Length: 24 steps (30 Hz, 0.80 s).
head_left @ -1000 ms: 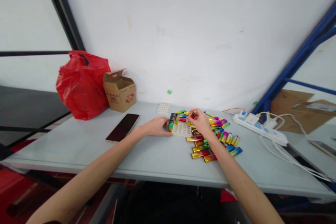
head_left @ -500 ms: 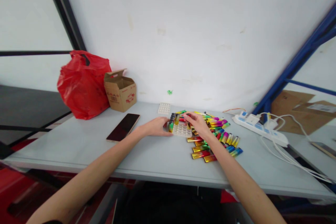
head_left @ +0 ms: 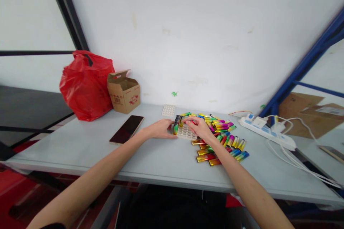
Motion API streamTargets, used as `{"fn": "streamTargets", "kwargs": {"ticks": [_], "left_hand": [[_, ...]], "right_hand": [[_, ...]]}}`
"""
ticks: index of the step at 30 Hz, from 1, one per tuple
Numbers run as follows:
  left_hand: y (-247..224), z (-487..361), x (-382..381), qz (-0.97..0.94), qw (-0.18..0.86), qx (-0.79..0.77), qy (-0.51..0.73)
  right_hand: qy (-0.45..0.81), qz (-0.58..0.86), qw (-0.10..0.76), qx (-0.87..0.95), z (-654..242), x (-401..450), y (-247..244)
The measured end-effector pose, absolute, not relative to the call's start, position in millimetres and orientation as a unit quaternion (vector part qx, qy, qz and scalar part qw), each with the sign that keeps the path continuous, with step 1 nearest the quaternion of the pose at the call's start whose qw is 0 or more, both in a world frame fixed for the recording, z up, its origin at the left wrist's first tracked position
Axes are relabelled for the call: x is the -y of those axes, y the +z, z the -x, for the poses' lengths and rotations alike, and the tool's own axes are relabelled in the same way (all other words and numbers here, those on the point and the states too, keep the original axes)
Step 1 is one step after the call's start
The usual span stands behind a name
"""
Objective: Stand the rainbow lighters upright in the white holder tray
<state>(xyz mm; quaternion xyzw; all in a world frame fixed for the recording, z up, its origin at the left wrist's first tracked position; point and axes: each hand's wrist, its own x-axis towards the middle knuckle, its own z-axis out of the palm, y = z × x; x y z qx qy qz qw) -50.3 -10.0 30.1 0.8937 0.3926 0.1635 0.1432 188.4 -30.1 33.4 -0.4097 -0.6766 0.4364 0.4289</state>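
Since a second ago, the right hand [head_left: 200, 128] has slid to the left over the white tray [head_left: 185, 134] and is now closer to the row of lighters [head_left: 176, 125] standing at the tray's left end. Its fingers pinch a lighter with some red on it [head_left: 194, 122]; they cover most of it, so I can't tell if its bottom is in a hole.

The left hand [head_left: 161, 128] has stayed where it was. Its thumb and fingers are spread around the left end of the tray, next to the standing row. I can't tell if they grip the tray or just rest against it.

The tray lies flat on the pale counter [head_left: 161, 157], between the two hands. The standing lighters have dark tops, and one yellow lighter [head_left: 181, 122] stands just to the right of them. Lots of holes in the tray show.

A messy pile of shiny lighters [head_left: 230, 140] lies to the right of the tray, gold, pink, green and blue, partly under the right arm. Behind the tray, near the wall, is another white tray, a small one [head_left: 168, 110].

Over on the left are a phone [head_left: 127, 129] with a dark screen, an open cardboard box [head_left: 123, 96] and a big red plastic bag [head_left: 87, 86]. On the right is a white power strip [head_left: 266, 133] with plugs and cords.
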Motion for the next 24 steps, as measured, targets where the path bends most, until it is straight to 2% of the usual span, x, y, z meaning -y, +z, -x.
{"fn": "streamTargets", "kwargs": {"ticks": [7, 15, 24], "left_hand": [[29, 50, 9, -0.895, 0.146, -0.388, 0.164], [29, 50, 9, -0.893, 0.135, -0.398, 0.159], [31, 49, 11, -0.894, 0.142, -0.395, 0.158]], "right_hand": [[0.41, 0.431, 0.454, 0.664, -187, 29, 32], [0.434, 0.445, 0.436, 0.65, -184, 31, 32], [0.377, 0.441, 0.414, 0.701, -189, 22, 20]]}}
